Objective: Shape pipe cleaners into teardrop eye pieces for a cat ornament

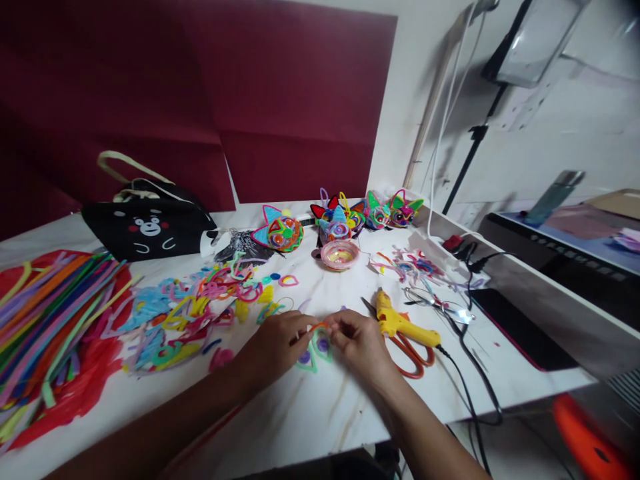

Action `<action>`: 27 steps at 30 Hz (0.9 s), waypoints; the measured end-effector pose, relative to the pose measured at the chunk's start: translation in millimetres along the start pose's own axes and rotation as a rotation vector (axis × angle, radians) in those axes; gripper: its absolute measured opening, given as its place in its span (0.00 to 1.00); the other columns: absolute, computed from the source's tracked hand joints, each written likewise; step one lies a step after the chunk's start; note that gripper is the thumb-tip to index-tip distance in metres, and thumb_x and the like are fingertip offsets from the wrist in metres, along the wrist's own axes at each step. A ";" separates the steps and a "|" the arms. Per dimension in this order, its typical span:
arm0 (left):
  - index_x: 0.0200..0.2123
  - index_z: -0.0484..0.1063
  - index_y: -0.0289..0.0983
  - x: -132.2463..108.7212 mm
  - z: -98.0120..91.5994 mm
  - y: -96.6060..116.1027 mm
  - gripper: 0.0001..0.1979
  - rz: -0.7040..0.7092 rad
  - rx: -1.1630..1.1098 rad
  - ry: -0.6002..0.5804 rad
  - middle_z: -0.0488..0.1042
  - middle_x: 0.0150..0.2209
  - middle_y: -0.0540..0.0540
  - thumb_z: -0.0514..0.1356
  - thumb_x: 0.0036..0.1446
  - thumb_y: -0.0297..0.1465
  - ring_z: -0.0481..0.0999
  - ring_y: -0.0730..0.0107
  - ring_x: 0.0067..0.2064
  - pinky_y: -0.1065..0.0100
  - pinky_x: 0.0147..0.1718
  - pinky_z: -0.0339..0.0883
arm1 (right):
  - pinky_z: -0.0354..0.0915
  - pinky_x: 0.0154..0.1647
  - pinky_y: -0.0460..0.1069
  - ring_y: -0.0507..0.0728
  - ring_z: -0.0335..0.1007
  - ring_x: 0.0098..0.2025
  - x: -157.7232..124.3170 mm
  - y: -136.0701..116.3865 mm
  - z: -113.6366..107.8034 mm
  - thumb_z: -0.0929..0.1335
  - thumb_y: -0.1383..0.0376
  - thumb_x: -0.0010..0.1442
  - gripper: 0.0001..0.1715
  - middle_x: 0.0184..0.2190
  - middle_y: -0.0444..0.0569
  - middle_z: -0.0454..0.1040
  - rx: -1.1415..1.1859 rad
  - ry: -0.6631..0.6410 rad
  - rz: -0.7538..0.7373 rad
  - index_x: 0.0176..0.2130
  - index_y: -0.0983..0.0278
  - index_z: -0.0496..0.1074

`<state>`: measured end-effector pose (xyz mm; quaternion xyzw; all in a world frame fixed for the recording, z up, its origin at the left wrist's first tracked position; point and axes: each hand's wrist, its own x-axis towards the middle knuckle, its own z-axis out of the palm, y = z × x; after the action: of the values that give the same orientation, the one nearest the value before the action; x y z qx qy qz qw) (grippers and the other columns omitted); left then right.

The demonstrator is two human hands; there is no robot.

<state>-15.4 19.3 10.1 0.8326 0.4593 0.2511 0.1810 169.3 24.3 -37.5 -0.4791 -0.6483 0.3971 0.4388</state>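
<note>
Between both sets of fingertips runs a short orange pipe cleaner (319, 327). My left hand (283, 343) pinches one end of it, and my right hand (357, 340) grips the other. Just below, on the white table, lie green pipe cleaner shapes with purple round centres (323, 345), partly covered by my fingers. Beside my right hand rests a yellow glue gun (407, 327), lying over orange-handled scissors (413, 360). A small pink bowl (340, 255) stands farther back.
Loose bent pipe cleaners (200, 300) are heaped at left, near a bundle of long straight ones (55, 320). Several colourful eared mask-like crafts (284, 233) line the back, beside a black bag (150, 227). At right are glasses (450, 308), cables and a dark phone (523, 330).
</note>
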 end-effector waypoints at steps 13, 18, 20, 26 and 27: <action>0.27 0.75 0.36 14.6 5.1 -0.3 0.08 -0.053 0.175 -0.059 0.68 0.19 0.52 0.57 0.55 0.27 0.65 0.74 0.21 0.73 0.24 0.52 | 0.60 0.29 0.48 0.53 0.66 0.28 -2.2 -4.9 0.8 0.66 0.67 0.53 0.08 0.27 0.47 0.74 0.024 -0.008 0.038 0.32 0.63 0.77; 0.25 0.73 0.35 13.7 12.8 -1.3 0.08 -0.029 0.164 0.003 0.65 0.18 0.53 0.56 0.53 0.24 0.63 0.76 0.20 0.74 0.23 0.51 | 0.61 0.28 0.48 0.53 0.66 0.27 -2.9 -6.1 1.5 0.67 0.67 0.52 0.08 0.27 0.47 0.75 0.039 0.003 0.052 0.31 0.63 0.77; 0.24 0.72 0.35 14.1 15.2 -2.5 0.08 -0.012 0.157 0.032 0.64 0.17 0.53 0.56 0.53 0.24 0.62 0.77 0.20 0.74 0.23 0.51 | 0.60 0.28 0.48 0.53 0.66 0.27 -3.0 -6.1 1.7 0.67 0.67 0.52 0.08 0.27 0.47 0.74 0.042 0.005 0.054 0.31 0.63 0.77; 0.23 0.72 0.35 13.3 20.2 -6.9 0.09 0.027 0.117 0.090 0.65 0.17 0.53 0.54 0.54 0.25 0.64 0.76 0.21 0.74 0.23 0.54 | 0.59 0.26 0.47 0.53 0.65 0.26 -2.5 -5.7 2.2 0.66 0.66 0.52 0.09 0.25 0.46 0.74 0.045 0.015 0.047 0.30 0.63 0.77; 0.24 0.72 0.35 12.5 20.5 -7.4 0.09 0.030 0.107 0.100 0.65 0.17 0.53 0.54 0.54 0.25 0.64 0.76 0.20 0.74 0.23 0.54 | 0.59 0.26 0.47 0.52 0.65 0.26 -2.4 -5.6 2.2 0.66 0.66 0.52 0.09 0.25 0.46 0.73 0.045 0.011 0.052 0.30 0.63 0.77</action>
<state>-2.7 32.3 -7.3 0.8343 0.4680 0.2703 0.1093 166.1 20.5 -33.3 -0.4878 -0.6240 0.4205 0.4425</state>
